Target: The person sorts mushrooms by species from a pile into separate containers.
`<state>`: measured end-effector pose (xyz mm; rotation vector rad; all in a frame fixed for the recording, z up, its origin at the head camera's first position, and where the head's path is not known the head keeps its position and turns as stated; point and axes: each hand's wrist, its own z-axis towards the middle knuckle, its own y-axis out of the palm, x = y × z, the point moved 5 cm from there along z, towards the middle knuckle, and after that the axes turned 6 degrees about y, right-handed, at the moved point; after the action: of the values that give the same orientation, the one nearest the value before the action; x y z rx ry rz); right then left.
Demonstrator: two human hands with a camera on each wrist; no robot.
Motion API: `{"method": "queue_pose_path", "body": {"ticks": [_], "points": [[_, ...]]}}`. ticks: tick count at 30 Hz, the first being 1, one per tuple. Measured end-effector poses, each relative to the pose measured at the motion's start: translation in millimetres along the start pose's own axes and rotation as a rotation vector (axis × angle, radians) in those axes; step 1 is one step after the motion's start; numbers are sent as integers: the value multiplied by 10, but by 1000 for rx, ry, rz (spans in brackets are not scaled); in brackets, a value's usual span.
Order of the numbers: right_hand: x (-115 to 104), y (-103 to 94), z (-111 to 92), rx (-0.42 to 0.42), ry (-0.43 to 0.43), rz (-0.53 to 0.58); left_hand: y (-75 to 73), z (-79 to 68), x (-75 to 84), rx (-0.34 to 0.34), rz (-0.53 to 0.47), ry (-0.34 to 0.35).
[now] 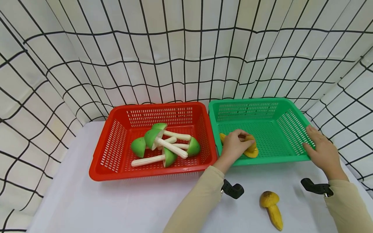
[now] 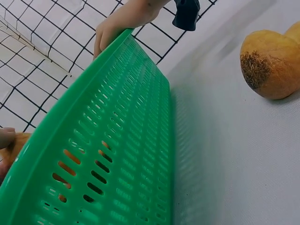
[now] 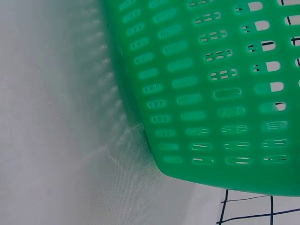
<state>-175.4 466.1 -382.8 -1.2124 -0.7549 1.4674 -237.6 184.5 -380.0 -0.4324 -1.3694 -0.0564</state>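
Note:
My left hand (image 1: 234, 146) reaches over the near rim of the green basket (image 1: 265, 159) and grips a yellow toy mushroom (image 1: 252, 151) inside it. Another yellow piece (image 1: 222, 137) shows just left of that hand, mostly hidden behind it. At the basket's right end, my right hand (image 1: 324, 151) rests on the rim, its thumb over the near corner. On the cloth between the forearms lies a second yellow mushroom (image 1: 271, 208), its brown-marked cap (image 2: 265, 65) large in the left wrist view. The right wrist view shows only the basket's slotted wall (image 3: 197, 98) and cloth.
A red basket (image 1: 128, 176) stands against the green one's left side. Several green-capped mushrooms with pale stems (image 1: 172, 147) lie heaped in it. A black wire grid (image 1: 183, 61) rises behind both baskets and along the sides. White cloth (image 1: 122, 207) covers the table.

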Motion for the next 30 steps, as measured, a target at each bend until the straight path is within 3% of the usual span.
{"method": "queue_pose_path", "body": {"ticks": [4, 13, 22, 26, 30], "points": [[-40, 22, -4, -2, -1, 9, -57, -37, -8, 14, -134, 36], [-34, 20, 0, -7, 17, -6, -137, -245, 116, -10, -305, 107], [-16, 25, -29, -21, 29, 0, -70, -605, 304, -186, -294, 111], [-12, 12, -23, -22, 33, 7, 54, -781, 312, -298, -304, 116], [-20, 17, -11, -23, 28, 16, 209, -957, 275, -413, -250, 116]]}}
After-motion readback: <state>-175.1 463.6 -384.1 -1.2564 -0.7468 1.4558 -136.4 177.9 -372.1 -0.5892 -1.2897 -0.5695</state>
